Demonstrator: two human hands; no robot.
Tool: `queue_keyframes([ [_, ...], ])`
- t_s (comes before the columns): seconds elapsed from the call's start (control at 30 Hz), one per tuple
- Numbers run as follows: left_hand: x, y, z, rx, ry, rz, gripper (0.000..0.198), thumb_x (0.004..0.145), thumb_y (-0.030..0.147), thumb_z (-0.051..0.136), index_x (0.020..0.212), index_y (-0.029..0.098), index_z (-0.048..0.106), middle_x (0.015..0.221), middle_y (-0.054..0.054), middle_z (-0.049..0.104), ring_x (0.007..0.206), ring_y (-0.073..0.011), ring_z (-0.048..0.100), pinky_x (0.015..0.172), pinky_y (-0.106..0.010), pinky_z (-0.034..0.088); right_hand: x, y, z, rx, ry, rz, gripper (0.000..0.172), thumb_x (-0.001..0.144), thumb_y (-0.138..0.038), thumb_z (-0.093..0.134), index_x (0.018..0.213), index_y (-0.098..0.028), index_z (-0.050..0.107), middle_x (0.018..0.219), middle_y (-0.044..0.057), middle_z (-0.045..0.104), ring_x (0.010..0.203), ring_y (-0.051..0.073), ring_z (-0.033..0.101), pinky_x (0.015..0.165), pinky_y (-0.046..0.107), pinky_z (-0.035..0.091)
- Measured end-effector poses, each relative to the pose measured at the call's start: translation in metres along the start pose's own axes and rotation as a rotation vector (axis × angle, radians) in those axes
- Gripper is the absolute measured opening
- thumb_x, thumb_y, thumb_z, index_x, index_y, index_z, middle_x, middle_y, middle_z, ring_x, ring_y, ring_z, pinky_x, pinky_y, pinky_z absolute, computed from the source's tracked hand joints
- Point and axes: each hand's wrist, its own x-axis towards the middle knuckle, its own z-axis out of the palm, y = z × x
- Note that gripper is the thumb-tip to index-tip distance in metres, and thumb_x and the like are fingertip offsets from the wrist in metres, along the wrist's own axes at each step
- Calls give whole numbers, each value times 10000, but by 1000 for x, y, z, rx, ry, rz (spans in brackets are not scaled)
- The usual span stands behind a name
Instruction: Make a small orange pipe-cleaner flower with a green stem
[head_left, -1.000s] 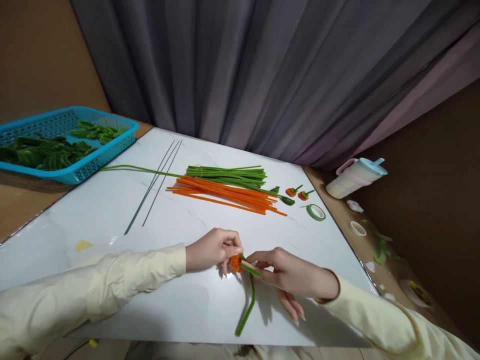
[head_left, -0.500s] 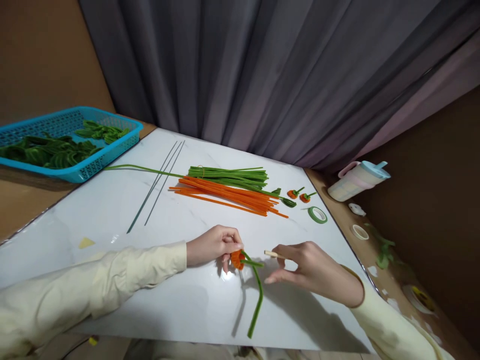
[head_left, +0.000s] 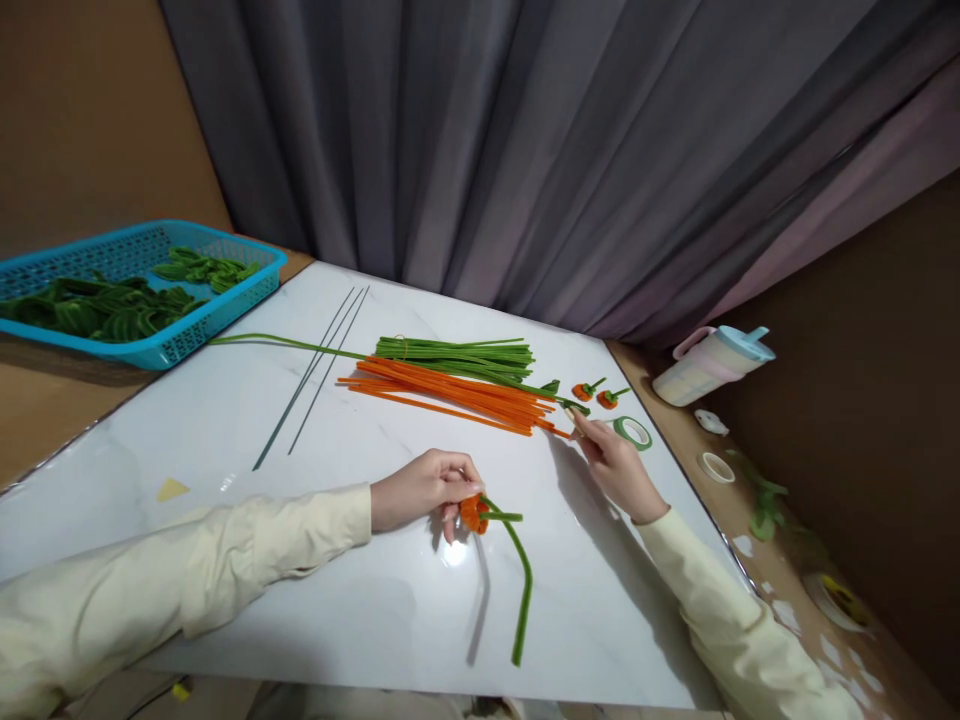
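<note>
My left hand (head_left: 431, 490) is closed, pinching a small orange pipe-cleaner pumpkin (head_left: 473, 515) above the white tabletop. Two green pipe-cleaner ends (head_left: 523, 590) stick out of it, a short one to the right and a longer one bending down. My right hand (head_left: 616, 468) is closed on a short pale wooden stick (head_left: 573, 420), mostly hidden by the fingers. It reaches over the right ends of the orange pipe cleaners (head_left: 450, 392), close to a dark green leaf shape (head_left: 576, 407) and the green tape roll (head_left: 632, 432).
Green pipe cleaners (head_left: 454, 358) lie behind the orange ones. Two finished orange pumpkins (head_left: 583, 391) sit at the back right. Thin dark wires (head_left: 307, 390) lie at left, near a blue basket (head_left: 217, 308) of green pieces. A tumbler (head_left: 701, 368) stands at right.
My right hand has moved away from the pumpkin, forward to the far right part of the table, with the wooden stick still in it. The left hand has stayed nearly in place.
</note>
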Motion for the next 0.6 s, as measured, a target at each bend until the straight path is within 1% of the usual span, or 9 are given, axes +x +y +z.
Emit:
queue_keyframes([
  [0.07, 0, 1, 0, -2, -3, -9, 339, 679, 425, 690, 709, 116, 555, 435, 43, 505, 353, -58, 431, 353, -191, 442, -4, 9, 10, -38, -28, -123, 389, 914, -223, 313, 1258, -155, 482, 922, 109, 577, 832, 192, 552, 770, 343, 455],
  [0.13, 0, 1, 0, -6, -4, -16, 343, 672, 425, 695, 710, 116, 552, 434, 44, 506, 351, -57, 430, 353, -190, 439, -10, 10, 19, -50, -42, -230, 370, 925, -219, 312, 1234, -173, 511, 976, 117, 570, 902, 197, 549, 798, 344, 459],
  [0.2, 0, 1, 0, -4, -2, -10, 339, 680, 424, 689, 708, 115, 550, 436, 43, 511, 349, -56, 431, 363, -197, 449, -13, 8, 26, -54, -44, -290, 352, 931, -224, 320, 1199, -184, 543, 976, 115, 569, 928, 200, 543, 808, 349, 465],
  [0.33, 1, 0, 1, 24, 31, 8, 317, 710, 413, 662, 714, 120, 542, 426, 50, 500, 346, -79, 484, 372, -210, 457, -12, 2, 33, -86, -2, -346, 334, 938, -229, 321, 1165, -191, 563, 967, 120, 577, 910, 207, 538, 781, 366, 481],
  [0.43, 0, -2, 1, 48, 52, 8, 298, 735, 406, 638, 738, 123, 544, 401, 65, 466, 352, -106, 530, 360, -191, 430, -10, -7, 31, -74, 13, -357, 306, 935, -238, 342, 1151, -190, 555, 1001, 129, 581, 930, 221, 535, 797, 395, 473],
  [0.5, 0, -2, 1, 74, 59, 14, 285, 753, 399, 619, 745, 124, 547, 402, 65, 467, 355, -109, 545, 354, -174, 407, -12, -20, 23, -25, -15, -355, 279, 933, -235, 357, 1133, -194, 546, 1031, 130, 580, 962, 228, 530, 829, 410, 452],
  [0.53, -1, -2, 1, 88, 61, 18, 280, 760, 396, 611, 746, 124, 547, 407, 64, 471, 356, -108, 549, 352, -169, 399, -14, -28, 18, 22, -42, -356, 261, 931, -239, 370, 1125, -196, 539, 1036, 127, 580, 973, 225, 530, 841, 405, 445],
  [0.6, -1, -2, 1, 108, 60, 21, 281, 763, 400, 607, 749, 126, 548, 411, 65, 471, 355, -109, 551, 348, -167, 393, -19, -49, 9, 149, -199, -402, 239, 919, -269, 418, 1124, -188, 511, 1041, 126, 586, 975, 208, 538, 841, 366, 448],
])
